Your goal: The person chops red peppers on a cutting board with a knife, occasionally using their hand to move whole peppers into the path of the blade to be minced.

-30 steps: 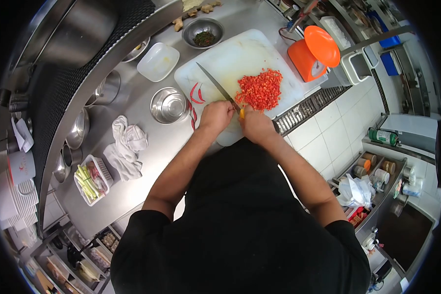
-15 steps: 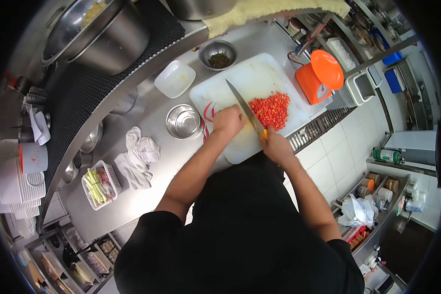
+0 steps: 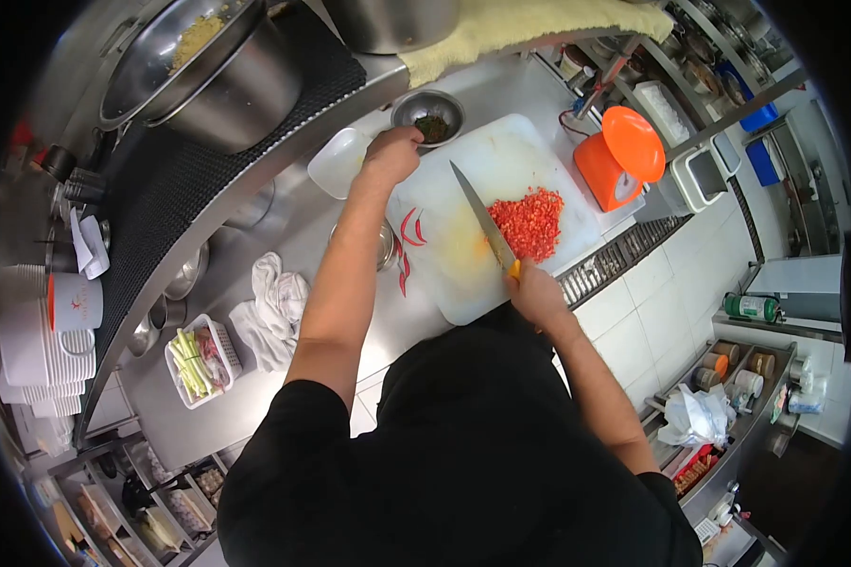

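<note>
My right hand (image 3: pixel 539 295) grips the yellow handle of a kitchen knife (image 3: pixel 482 214), its blade lying over the white cutting board (image 3: pixel 515 142). Right of the blade is a heap of chopped red chili (image 3: pixel 529 223). My left hand (image 3: pixel 393 154) is at the near rim of a steel bowl (image 3: pixel 428 106) with dark green scraps in it. Its fingers look pressed together; whatever they hold, if anything, is hidden. Several whole red chilies (image 3: pixel 406 248) lie at the board's left edge. Behind my left forearm, a second steel bowl (image 3: pixel 386 244) is partly covered.
A white plastic container (image 3: pixel 336 168) stands left of the board, near my left wrist. An orange scale (image 3: pixel 615 165) is at its right. Crumpled white cloths (image 3: pixel 270 312) and a white basket of cut vegetables (image 3: pixel 201 361) lie on the steel counter. A raised shelf with pots (image 3: pixel 227 104) runs along the far side.
My left hand has moved from the board, beside the knife, up and left to the steel bowl's rim. My right hand still holds the knife in nearly the same place.
</note>
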A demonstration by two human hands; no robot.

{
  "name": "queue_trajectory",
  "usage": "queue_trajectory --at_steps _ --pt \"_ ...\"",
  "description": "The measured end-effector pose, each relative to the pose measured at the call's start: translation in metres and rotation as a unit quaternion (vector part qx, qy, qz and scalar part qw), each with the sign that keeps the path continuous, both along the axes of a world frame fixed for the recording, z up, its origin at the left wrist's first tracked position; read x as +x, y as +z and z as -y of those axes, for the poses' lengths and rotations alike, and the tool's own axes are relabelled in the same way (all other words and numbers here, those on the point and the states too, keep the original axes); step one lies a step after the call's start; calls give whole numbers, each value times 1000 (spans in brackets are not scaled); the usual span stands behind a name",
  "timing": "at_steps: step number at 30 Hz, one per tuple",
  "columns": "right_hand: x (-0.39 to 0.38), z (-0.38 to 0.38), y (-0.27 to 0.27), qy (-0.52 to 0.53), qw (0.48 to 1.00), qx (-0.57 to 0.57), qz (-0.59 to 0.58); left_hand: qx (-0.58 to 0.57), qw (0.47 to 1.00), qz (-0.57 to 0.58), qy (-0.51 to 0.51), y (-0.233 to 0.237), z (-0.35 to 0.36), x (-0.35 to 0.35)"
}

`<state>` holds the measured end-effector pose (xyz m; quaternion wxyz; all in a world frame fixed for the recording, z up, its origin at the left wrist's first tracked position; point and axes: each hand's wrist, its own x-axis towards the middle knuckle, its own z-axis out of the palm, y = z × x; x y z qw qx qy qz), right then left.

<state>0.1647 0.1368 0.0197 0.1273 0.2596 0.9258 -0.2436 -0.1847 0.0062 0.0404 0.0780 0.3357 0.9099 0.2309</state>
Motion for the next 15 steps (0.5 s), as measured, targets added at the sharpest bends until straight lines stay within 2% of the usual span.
queue_trajectory --at_steps 1,5,8,12,15 --pt "0 0 1 -3 1000 -1 1 -36 998 54 -11 16 8 15" --pt "0 -3 -1 4 1000 -4 2 -149 980 49 -122 15 34 57" --pt "-1 -3 -2 12 1000 -8 8 -193 970 22 -145 13 42 78" --pt "-2 -6 3 9 1000 -13 8 -189 964 -29 -185 -10 49 89" --pt "-1 -5 4 9 1000 -20 11 -199 961 1 -192 -17 47 90"
